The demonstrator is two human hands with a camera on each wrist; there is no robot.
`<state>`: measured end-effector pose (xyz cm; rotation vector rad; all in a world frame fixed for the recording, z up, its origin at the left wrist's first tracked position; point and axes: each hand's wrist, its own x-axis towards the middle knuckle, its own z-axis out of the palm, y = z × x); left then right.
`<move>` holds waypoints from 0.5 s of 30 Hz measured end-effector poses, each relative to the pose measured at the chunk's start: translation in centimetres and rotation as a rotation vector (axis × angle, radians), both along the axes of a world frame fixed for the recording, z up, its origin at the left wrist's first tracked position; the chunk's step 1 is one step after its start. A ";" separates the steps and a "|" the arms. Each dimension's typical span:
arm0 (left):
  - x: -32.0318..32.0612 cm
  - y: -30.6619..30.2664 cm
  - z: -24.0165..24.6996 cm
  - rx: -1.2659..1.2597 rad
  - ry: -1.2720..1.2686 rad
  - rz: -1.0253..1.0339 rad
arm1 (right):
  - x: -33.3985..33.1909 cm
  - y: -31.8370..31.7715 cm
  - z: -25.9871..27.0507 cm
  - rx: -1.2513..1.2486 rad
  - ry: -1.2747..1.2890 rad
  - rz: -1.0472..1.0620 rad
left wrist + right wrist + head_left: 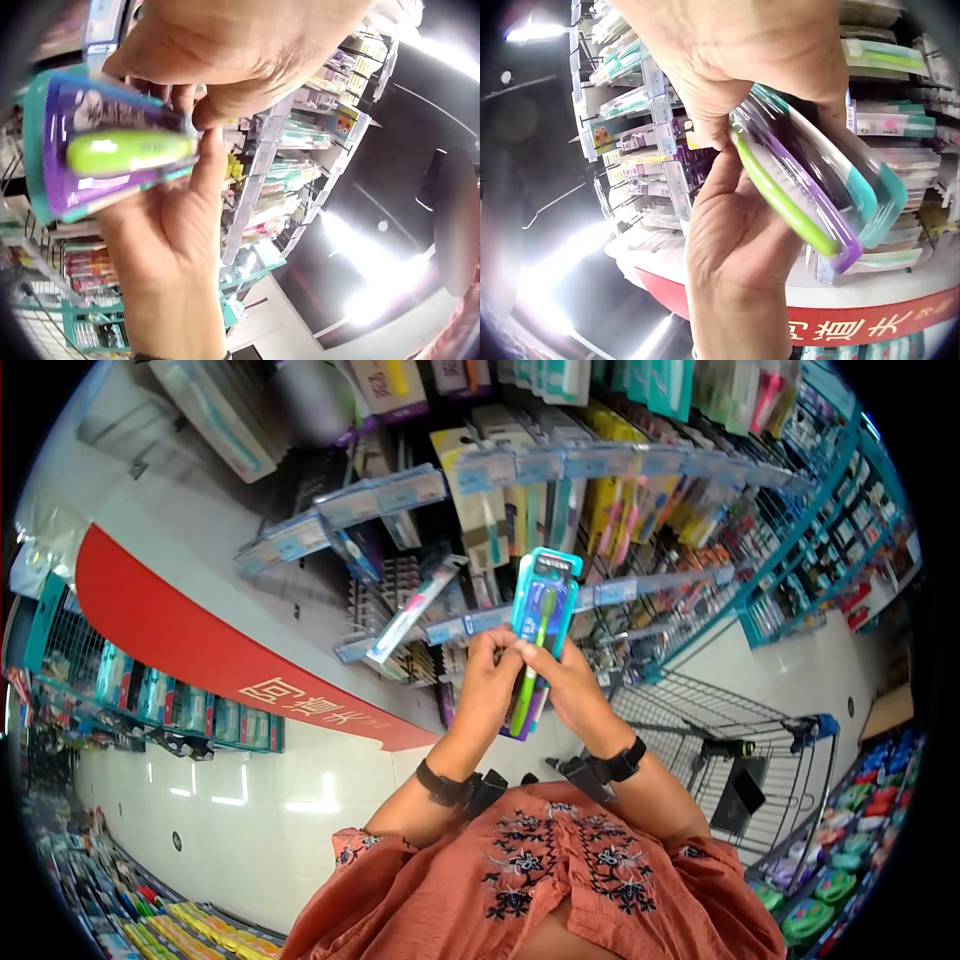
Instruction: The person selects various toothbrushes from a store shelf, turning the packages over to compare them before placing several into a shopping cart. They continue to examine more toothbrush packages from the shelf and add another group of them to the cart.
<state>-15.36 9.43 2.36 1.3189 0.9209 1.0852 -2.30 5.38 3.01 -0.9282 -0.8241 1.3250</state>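
A toothbrush pack [547,600] with a bright green handle is pinched between both hands in front of the chest. The left hand [487,682] grips its left edge and the right hand [574,690] its right edge, thumbs meeting over the front. In the left wrist view, the pack's purple card [64,176] shows below the left hand [240,41], with the right hand [169,240] beyond. The right wrist view shows more teal-edged packs [885,199] stacked behind the green-handled one, between the right hand [742,45] and left hand [739,240]. The fingers behind the stack are partly hidden.
Shelf racks [540,465] of hanging toothbrushes stand ahead, with one pack [415,610] lying tilted at the rack's front. A red sign panel [210,640] runs along the left. To the right is a wire shopping cart [690,735]; bins of colourful goods [835,880] stand beyond.
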 end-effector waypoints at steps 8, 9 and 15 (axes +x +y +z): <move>-10.3 9.5 6.7 0.320 -0.025 0.520 | -0.1 0.2 0.7 -0.040 0.077 0.203; -11.5 11.6 6.8 0.413 -0.033 0.498 | -0.3 0.3 0.4 -0.042 0.074 0.211; -15.1 20.8 6.9 0.581 0.401 0.413 | -1.2 0.8 0.4 -0.006 -0.005 0.233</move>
